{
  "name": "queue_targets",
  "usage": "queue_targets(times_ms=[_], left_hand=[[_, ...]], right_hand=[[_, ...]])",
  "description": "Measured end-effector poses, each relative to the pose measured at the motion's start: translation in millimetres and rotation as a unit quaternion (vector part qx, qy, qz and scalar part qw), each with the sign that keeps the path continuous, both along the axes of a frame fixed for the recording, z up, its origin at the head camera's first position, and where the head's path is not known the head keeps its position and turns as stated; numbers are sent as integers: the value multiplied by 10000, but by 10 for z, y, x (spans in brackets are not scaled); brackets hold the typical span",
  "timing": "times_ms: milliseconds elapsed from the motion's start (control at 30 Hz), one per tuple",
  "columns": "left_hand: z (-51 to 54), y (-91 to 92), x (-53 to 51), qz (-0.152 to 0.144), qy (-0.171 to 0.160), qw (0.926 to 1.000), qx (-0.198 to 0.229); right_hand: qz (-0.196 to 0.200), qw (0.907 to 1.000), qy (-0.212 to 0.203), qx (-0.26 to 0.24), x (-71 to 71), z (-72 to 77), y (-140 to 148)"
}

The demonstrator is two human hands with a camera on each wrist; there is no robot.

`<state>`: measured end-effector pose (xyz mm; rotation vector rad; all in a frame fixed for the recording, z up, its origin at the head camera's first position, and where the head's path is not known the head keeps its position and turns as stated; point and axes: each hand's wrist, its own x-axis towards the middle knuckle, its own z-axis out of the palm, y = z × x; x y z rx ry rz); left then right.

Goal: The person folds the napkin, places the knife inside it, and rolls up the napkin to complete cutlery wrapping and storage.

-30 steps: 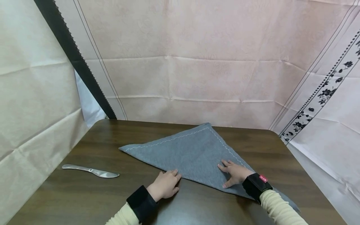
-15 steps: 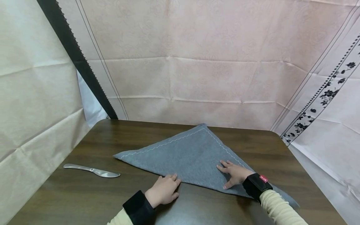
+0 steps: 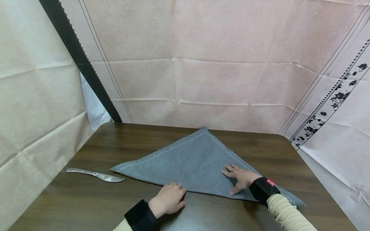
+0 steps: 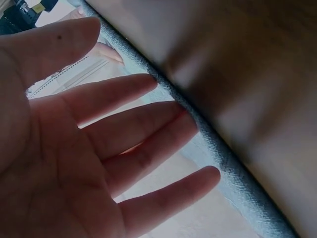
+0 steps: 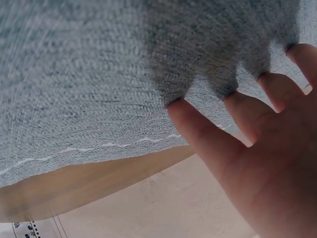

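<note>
The blue-grey cloth (image 3: pixel 185 170) lies in a triangle on the worktop (image 3: pixel 86 202), its left corner near a silver knife (image 3: pixel 101 175). I see the right hand (image 3: pixel 242 178) resting on it, fingers spread, while the left hand (image 3: pixel 168 199) touches its near edge with straight, loosely spread fingers.

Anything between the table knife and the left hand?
Just bare brown tabletop between the table knife and left hand, seen in the head view. The blue-gray cloth lies on that stretch's far side.

metal knife (image 3: pixel 96 175) lying on brown table (image 3: pixel 86 202) | pale cloth (image 3: pixel 219 80) behind | floral border (image 3: pixel 340 96), right
</note>
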<state>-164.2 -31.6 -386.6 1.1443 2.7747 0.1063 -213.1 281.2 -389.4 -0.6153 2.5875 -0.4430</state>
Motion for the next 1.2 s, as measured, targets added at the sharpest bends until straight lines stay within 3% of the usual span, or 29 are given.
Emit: queue_targets(times_ms=[300, 567, 1033, 1200], left_hand=[[-7, -5, 58, -32, -46, 9999, 137], [-19, 10, 107, -108, 311, 9992, 233], [-53, 30, 135, -191, 551, 9980, 235], [-61, 27, 140, -186, 487, 9982, 285]], right_hand=[[23, 10000, -57, 13, -17, 10, -13], [32, 9998, -169, 36, -23, 3, -38], [-68, 9997, -229, -64, 10, -17, -54], [-67, 9997, -225, -65, 29, -11, -65]])
